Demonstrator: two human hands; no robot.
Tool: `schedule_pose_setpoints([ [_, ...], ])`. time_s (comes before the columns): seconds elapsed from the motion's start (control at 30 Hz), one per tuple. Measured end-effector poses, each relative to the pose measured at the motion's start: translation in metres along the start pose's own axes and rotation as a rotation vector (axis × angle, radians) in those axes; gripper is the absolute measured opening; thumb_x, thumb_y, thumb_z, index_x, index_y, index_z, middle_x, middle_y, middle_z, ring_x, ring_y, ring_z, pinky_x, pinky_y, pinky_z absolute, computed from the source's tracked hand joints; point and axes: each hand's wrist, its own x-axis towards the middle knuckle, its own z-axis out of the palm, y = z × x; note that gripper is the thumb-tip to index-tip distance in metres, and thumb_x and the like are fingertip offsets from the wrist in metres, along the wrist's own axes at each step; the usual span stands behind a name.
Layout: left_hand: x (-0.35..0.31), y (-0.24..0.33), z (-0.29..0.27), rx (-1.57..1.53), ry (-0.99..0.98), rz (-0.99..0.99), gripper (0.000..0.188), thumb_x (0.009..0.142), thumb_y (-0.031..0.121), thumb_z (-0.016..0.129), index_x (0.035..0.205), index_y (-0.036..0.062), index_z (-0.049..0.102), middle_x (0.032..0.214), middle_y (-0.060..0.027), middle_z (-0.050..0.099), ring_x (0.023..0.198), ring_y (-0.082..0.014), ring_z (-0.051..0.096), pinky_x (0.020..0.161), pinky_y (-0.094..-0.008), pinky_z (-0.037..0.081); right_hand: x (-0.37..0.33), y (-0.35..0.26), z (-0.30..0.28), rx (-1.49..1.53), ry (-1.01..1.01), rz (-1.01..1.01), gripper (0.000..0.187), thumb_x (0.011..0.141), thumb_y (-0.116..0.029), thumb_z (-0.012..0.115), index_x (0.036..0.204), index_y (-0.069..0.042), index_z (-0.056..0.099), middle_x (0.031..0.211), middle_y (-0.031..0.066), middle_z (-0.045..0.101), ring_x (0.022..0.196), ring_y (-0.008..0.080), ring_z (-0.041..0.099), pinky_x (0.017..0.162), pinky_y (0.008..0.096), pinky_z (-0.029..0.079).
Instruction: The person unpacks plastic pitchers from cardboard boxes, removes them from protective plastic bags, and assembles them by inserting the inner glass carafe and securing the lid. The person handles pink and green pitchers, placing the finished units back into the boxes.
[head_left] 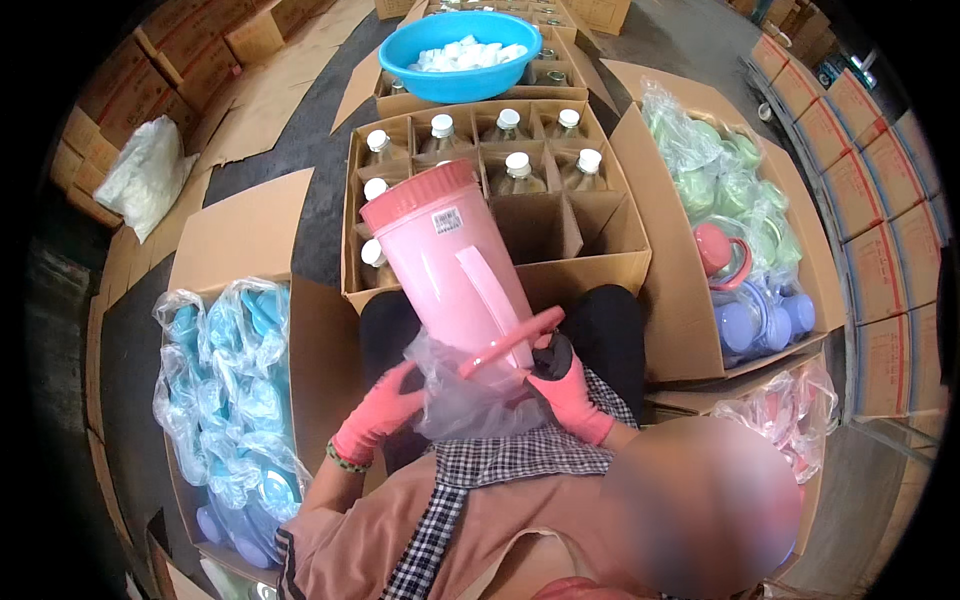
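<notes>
A tall pink thermos flask casing (455, 270) leans over my lap, its wide darker-pink ribbed end upward and a pale handle along its side. A darker-pink carrying bar (512, 342) crosses near its lower end. Around that end bunches a clear plastic bag (462, 405). My left hand (382, 408), in a pink glove, is closed on the bag's left side. My right hand (568, 388), gloved in pink with dark fingertips, is closed at the casing's lower end beside the bar. The bag partly hides what lies inside its folds.
Ahead stands a divided carton (600, 270) of white-capped glass bottles; some front compartments hold none. Behind it, a blue basin (460, 75) holds small white pieces. Cartons of bagged blue (235, 390) and green-and-purple casings (745, 190) flank me. Stacked boxes (885, 270) line the right.
</notes>
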Motion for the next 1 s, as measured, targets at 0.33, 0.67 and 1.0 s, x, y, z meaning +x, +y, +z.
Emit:
schedule_pose_setpoints([
  [0.33, 0.014, 0.015, 0.015, 0.647, -0.310, 0.007, 0.059, 0.082, 0.037, 0.050, 0.124, -0.0006, 0.033, 0.124, -0.0269, 0.036, 0.117, -0.0341, 0.036, 0.097, -0.0346, 0.029, -0.026, 0.033, -0.006, 0.171, -0.303, 0.367, 0.043, 0.073, 0.000, 0.060, 0.111, 0.001, 0.041, 0.099, 0.0060, 0.052, 0.094, 0.0130, 0.049, 0.082, 0.0265, 0.040],
  [0.67, 0.169, 0.046, -0.100, -0.207, 0.569, 0.614, 0.039, 0.087, 0.038, 0.042, 0.103, 0.0034, 0.053, 0.091, -0.0036, 0.053, 0.082, -0.0108, 0.048, 0.074, -0.0251, 0.039, 0.024, -0.089, -0.064, 0.400, -0.662, 0.948, 0.034, 0.084, -0.021, 0.052, 0.105, 0.006, 0.051, 0.092, 0.0156, 0.059, 0.098, 0.0234, 0.054, 0.083, 0.0287, 0.044],
  [1.0, 0.094, 0.125, 0.049, 0.632, 0.507, 0.949, 0.041, 0.069, 0.020, 0.050, 0.105, -0.0005, 0.046, 0.116, -0.0216, 0.041, 0.109, -0.0405, 0.035, 0.094, -0.0514, 0.022, 0.220, -0.022, -0.051, 0.806, -0.335, 0.263, 0.050, 0.085, -0.050, 0.038, 0.108, -0.007, 0.042, 0.110, 0.0115, 0.049, 0.092, 0.0200, 0.051, 0.082, 0.0325, 0.041],
])
